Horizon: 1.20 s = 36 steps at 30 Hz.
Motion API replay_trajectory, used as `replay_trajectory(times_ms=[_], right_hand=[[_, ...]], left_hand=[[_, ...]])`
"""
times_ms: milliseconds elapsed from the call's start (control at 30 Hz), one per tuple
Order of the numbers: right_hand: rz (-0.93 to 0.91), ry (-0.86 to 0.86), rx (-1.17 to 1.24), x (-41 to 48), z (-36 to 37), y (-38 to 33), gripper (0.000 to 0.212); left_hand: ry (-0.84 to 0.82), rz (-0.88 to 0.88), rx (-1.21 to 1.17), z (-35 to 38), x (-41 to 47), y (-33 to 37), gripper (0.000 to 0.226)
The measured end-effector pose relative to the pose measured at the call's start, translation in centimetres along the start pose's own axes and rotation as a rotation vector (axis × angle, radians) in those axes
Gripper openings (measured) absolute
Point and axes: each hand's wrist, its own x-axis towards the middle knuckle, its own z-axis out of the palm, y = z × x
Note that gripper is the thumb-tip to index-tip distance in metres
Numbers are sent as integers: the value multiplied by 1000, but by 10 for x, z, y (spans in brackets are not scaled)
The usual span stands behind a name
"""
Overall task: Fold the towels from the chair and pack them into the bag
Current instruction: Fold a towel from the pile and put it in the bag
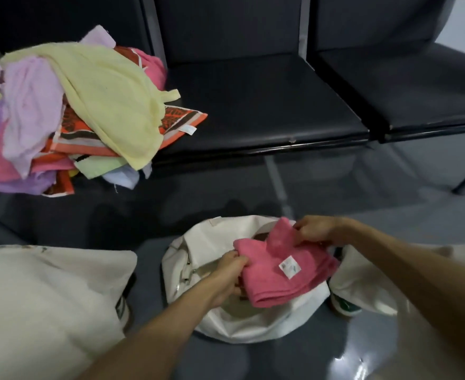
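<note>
View: head camera, the only one, looking down at the floor before a row of dark chairs.
Risk, fold: the folded pink towel [280,275] has one flap standing up at its 12 o'clock; lowered like this, the fold may well spring open inside the bag.
Risk, bag: the white bag [212,242] is soft and slumped, and its mouth could close under the towel so the towel catches on the rim.
Risk, pile: the pile of towels [75,111] overhangs the front of the chair seat [253,105]; a careless pull could drag several to the floor.
Left hand [231,266]: arm reaches in from 7 o'clock, knuckles up, at the towel's 9 o'clock edge.
Right hand [313,229]: arm comes from 4 o'clock, wrist bent down over the raised flap.
Grip: left fingers curled round the towel's edge; right fingers pinching the flap.
Towel's place: over the bag's mouth at 6 o'clock of the frame, not yet down inside.
Pile's place: 10 o'clock, unfolded.
</note>
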Motion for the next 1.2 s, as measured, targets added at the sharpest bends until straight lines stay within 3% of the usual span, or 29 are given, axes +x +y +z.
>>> replay_trajectory(times_ms=[133, 233, 300, 400, 500, 533, 600, 700, 767, 933, 1100, 1200], right_hand=[[102, -48, 4, 35, 34, 29, 46], [6, 50, 17, 61, 50, 41, 58], [13, 115, -13, 75, 60, 49, 53], [112, 78, -106, 90, 76, 65, 36], [140, 66, -240, 94, 86, 78, 40], [127, 71, -289, 94, 89, 81, 41], [98, 69, -393, 94, 93, 87, 35], [82, 65, -519, 91, 99, 91, 27], [60, 111, -546, 88, 101, 92, 26], [-4, 186, -533, 84, 97, 103, 22], [-142, -17, -491, 59, 77, 111, 21], [-140, -22, -469, 47, 71, 105, 19]], left_hand=[[-12, -52, 190, 3, 43, -38, 54], [54, -40, 352, 0, 76, -64, 59], [94, -61, 461, -3, 88, -75, 61], [138, -66, 782, -3, 89, -79, 65], [202, 194, 1142, 5, 85, -76, 51], [161, 308, 1155, 7, 86, -75, 44], [-77, 445, 1117, 12, 94, -72, 41], [-422, 437, 1184, 19, 116, -72, 48], [-515, 446, 1347, 21, 129, -76, 49], [-472, 483, 1579, 17, 153, -92, 45], [-430, 490, 1645, 27, 152, -92, 44], [-390, 501, 1540, 33, 142, -84, 38]])
